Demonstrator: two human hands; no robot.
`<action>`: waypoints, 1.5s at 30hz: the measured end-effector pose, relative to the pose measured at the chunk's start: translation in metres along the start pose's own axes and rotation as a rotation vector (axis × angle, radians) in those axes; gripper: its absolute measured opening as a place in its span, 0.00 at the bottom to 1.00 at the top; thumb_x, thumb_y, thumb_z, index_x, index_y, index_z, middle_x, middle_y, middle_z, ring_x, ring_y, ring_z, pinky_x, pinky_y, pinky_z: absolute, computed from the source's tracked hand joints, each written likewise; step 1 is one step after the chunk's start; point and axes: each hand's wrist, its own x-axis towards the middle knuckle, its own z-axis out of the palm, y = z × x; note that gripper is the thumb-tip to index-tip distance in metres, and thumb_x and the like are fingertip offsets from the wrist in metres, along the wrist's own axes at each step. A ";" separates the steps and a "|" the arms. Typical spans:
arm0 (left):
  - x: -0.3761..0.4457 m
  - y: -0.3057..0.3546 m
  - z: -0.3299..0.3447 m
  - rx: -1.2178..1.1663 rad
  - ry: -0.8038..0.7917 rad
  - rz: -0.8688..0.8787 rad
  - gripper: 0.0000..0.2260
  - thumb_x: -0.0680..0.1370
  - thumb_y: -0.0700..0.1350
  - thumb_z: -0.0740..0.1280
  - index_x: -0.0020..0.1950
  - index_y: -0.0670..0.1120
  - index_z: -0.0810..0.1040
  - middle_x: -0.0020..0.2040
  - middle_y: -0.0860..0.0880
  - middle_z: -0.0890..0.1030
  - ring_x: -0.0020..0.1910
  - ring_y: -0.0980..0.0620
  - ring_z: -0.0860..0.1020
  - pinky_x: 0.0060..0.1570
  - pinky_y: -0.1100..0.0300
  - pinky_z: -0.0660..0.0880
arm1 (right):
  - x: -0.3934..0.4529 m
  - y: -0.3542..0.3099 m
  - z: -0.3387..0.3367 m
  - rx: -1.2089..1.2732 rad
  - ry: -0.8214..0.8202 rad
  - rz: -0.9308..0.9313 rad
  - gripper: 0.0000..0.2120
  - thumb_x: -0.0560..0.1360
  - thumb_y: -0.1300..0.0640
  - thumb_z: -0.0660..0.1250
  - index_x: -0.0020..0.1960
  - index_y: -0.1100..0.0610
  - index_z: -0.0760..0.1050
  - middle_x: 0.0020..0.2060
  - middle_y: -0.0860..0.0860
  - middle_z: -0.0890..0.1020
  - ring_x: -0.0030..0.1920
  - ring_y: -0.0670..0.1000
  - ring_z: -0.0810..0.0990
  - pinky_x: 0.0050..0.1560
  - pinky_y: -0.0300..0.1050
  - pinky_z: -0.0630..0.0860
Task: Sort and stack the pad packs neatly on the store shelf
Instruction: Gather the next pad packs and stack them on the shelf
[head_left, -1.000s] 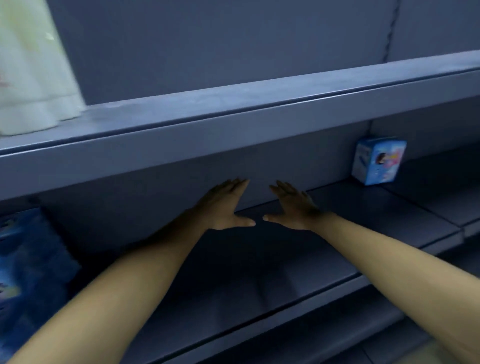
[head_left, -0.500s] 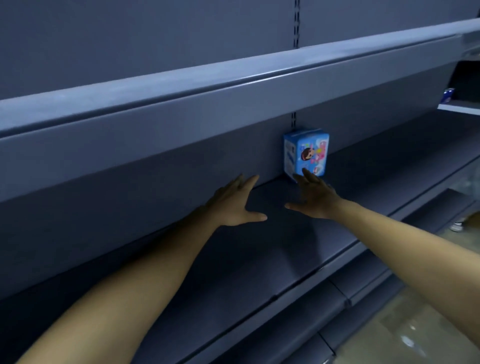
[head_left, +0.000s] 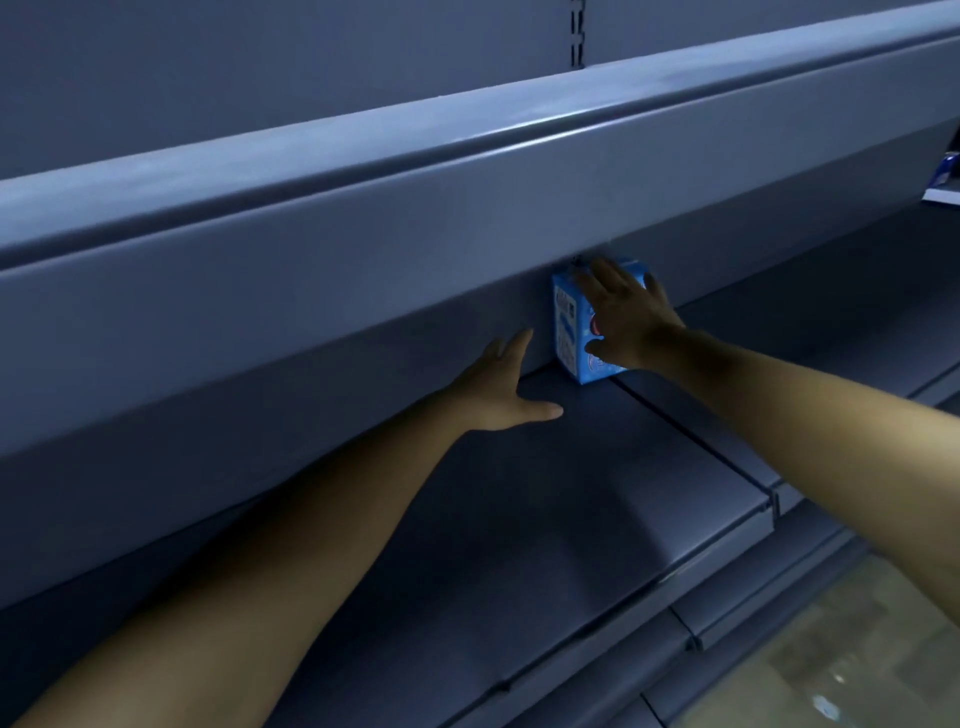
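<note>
1 blue pad pack (head_left: 571, 332) stands upright at the back of the grey store shelf (head_left: 519, 519) — its print is too blurred to read. The right hand (head_left: 626, 317) lies flat against the pack's front, fingers spread, where half a second ago only its fingertips reached the pack. The left hand (head_left: 501, 387) hovers just beside the pack — fingers straight, holding nothing.

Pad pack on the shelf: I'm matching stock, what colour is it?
Bright blue with white print, seen in the head view: pad pack.
</note>
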 end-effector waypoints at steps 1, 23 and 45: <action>0.003 -0.001 0.001 0.007 -0.002 -0.005 0.48 0.72 0.61 0.70 0.78 0.56 0.38 0.79 0.49 0.42 0.78 0.50 0.47 0.74 0.51 0.54 | 0.006 0.000 0.000 -0.020 -0.015 -0.018 0.49 0.70 0.55 0.72 0.78 0.53 0.42 0.77 0.53 0.46 0.77 0.53 0.45 0.72 0.64 0.48; -0.006 -0.018 0.012 0.035 -0.047 -0.011 0.47 0.73 0.60 0.69 0.78 0.54 0.37 0.79 0.49 0.43 0.78 0.51 0.47 0.75 0.51 0.52 | 0.006 -0.005 -0.013 -0.236 -0.038 0.003 0.44 0.64 0.53 0.72 0.75 0.50 0.53 0.67 0.52 0.69 0.64 0.58 0.64 0.58 0.54 0.64; -0.112 -0.077 -0.029 -0.520 0.278 -0.187 0.40 0.70 0.47 0.76 0.77 0.48 0.58 0.67 0.50 0.73 0.60 0.52 0.76 0.59 0.55 0.75 | -0.035 -0.124 -0.040 1.077 -0.337 -0.045 0.16 0.71 0.56 0.73 0.57 0.52 0.74 0.52 0.55 0.81 0.46 0.52 0.83 0.47 0.52 0.81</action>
